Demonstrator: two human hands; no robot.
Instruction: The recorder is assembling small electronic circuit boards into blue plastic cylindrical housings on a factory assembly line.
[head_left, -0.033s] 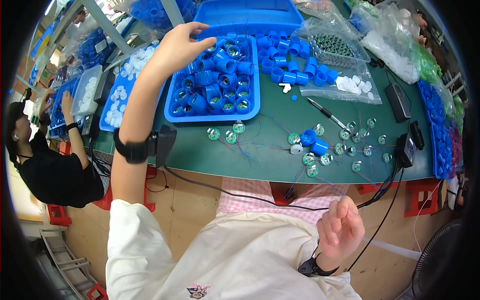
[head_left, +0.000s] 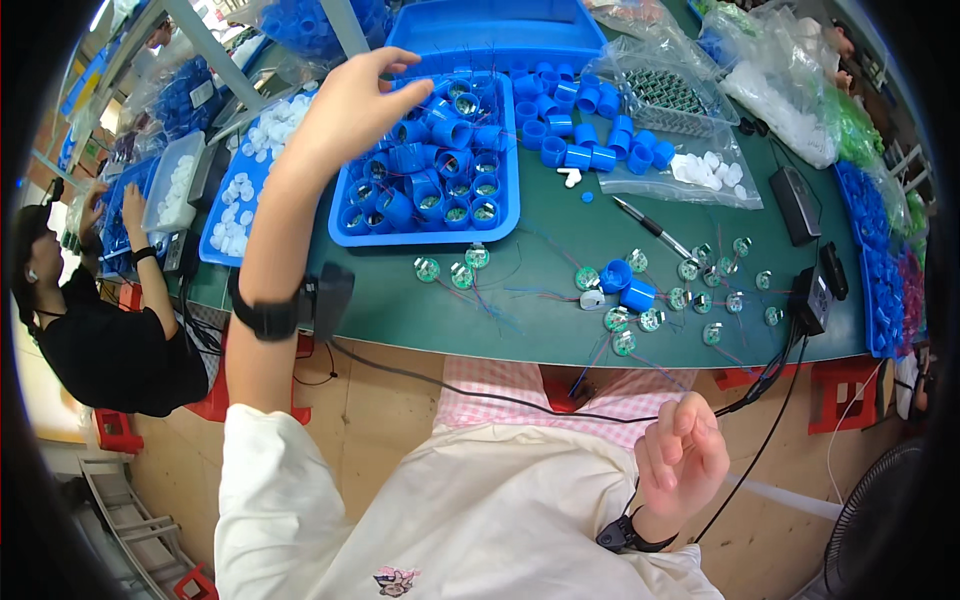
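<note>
My left hand [head_left: 365,105] is held over the far left part of a blue tray [head_left: 425,238], thumb and fingers apart. Nothing shows between them. The tray is full of blue plastic cups [head_left: 407,157], many with small round circuit boards inside and thin wires sticking out. My right hand [head_left: 680,455] is raised in front of my body, off the table, its fingers loosely bent with no object visible in them. Several green round circuit boards [head_left: 426,270] with wires lie on the table near me. Two blue cups [head_left: 637,294] and a whitish round piece [head_left: 592,299] lie among them.
A pen [head_left: 652,226] lies on the green table [head_left: 390,325]. Loose blue cups and a bag of white caps [head_left: 708,170] sit behind it. A black cable [head_left: 480,392] crosses before me. A blue tray of white caps [head_left: 228,225] stands left, beyond which a person [head_left: 110,320] works.
My left hand and forearm have shifted very slightly toward me and to the right. The right hand stays where it was.
</note>
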